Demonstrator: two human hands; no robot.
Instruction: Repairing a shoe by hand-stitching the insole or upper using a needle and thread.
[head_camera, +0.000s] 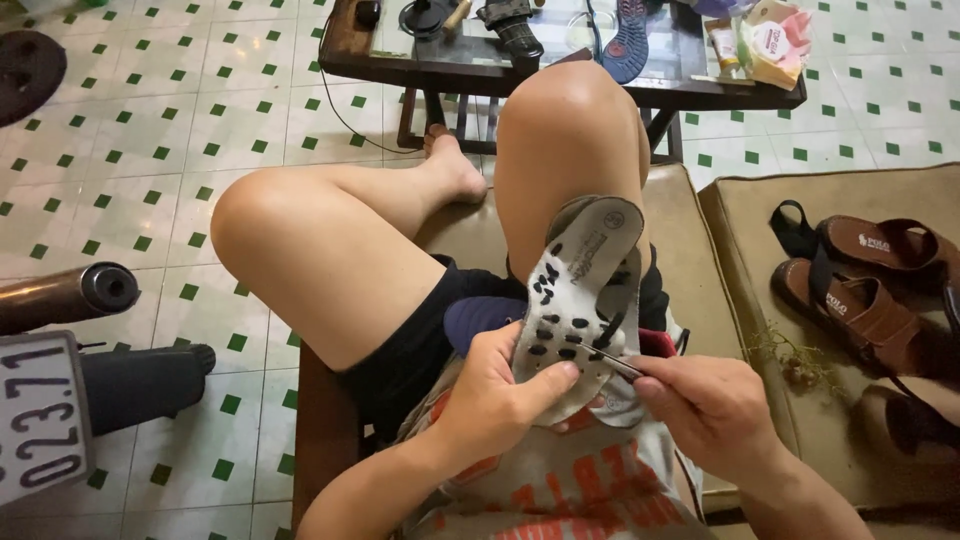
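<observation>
A grey shoe insole (585, 275) with dark oval marks stands tilted against my raised knee. My left hand (495, 395) grips its lower left edge, thumb pressed on the face. My right hand (705, 405) pinches a thin dark tool (618, 362) whose tip touches the insole's lower right part. A dark blue piece (475, 318) lies on my lap just behind the left hand.
I sit on a tan cushioned seat (690, 250). Brown sandals (865, 285) lie on the cushion to the right. A dark low table (560, 65) with tools, a blue insole and packets stands ahead. A vehicle's exhaust and plate are at left, on green-dotted tile floor.
</observation>
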